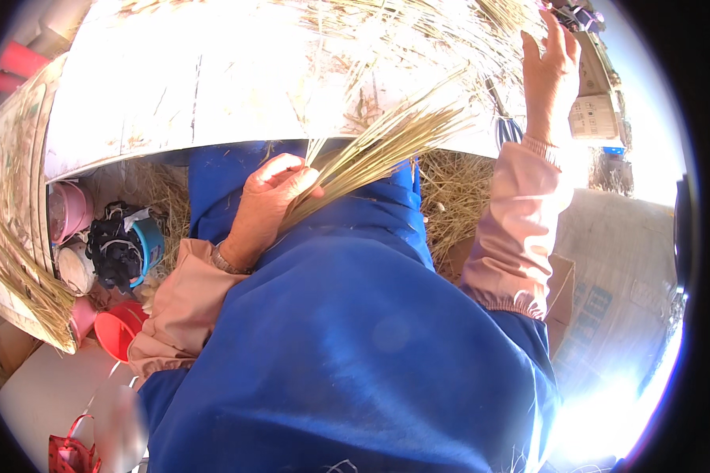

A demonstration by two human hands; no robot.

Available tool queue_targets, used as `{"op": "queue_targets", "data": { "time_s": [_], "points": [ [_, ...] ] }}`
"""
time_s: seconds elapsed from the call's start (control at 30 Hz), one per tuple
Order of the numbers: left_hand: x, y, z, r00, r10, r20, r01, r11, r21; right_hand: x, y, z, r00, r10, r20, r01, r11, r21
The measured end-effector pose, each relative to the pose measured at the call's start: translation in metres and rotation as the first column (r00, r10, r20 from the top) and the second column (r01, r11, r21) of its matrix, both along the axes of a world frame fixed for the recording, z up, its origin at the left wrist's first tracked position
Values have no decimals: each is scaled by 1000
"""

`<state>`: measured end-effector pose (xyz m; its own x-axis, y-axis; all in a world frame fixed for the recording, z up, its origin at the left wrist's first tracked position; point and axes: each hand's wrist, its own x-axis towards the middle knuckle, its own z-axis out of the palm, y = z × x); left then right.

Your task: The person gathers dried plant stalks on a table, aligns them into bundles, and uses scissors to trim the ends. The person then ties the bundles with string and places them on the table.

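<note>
My left hand [275, 189] is closed around the lower ends of a bundle of dry, straw-like stalks [384, 154] above my lap. The bundle fans out up and to the right, past the near edge of the white table [154, 106]. A few pale stalks rise from between my thumb and fingers. My right hand [551, 62] is raised at the far right of the table, its thumb and fingers apart, with nothing visible in it. Close by on the table lie loose stalks [449, 41], partly washed out by glare.
At left are a pink bucket [77, 207], a blue bucket [152, 242] with black material, and a red container [118, 328]. More stalks [29, 278] rest on a board. Cardboard boxes [593, 118] stand at right, above a large wrapped bale [621, 254]. Straw [455, 201] litters the ground.
</note>
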<state>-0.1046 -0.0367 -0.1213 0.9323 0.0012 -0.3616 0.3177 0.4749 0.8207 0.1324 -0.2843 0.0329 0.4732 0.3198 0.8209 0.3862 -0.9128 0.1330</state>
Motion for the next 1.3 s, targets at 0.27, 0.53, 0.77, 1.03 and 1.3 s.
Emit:
{"op": "queue_targets", "data": {
  "time_s": [0.27, 0.53, 0.77, 1.03, 1.3],
  "points": [
    [-2, 0, 0, 1000, 8, 0, -8, 994, -105, -58, 73, -22, 555, 628, -546, -749, 662, -1],
    [-1, 0, 3, 1000, -18, -14, 18, 1000, -5, -52, 85, -55, 363, 479, -799, -749, 660, 55],
    [-1, 14, 4, 1000, 9, 23, -7, 994, -110, -26, 51, -21, 789, 508, -346, -468, 862, 197],
    [8, 68, -11, 994, 88, 60, -44, 855, -517, -89, 5, -33, 237, 476, -847, -131, 880, 458],
    [22, 66, 14, 960, 119, 254, -29, 943, -331, -131, 93, -100, -416, 720, -555, 137, 653, 744]
  ]
}}
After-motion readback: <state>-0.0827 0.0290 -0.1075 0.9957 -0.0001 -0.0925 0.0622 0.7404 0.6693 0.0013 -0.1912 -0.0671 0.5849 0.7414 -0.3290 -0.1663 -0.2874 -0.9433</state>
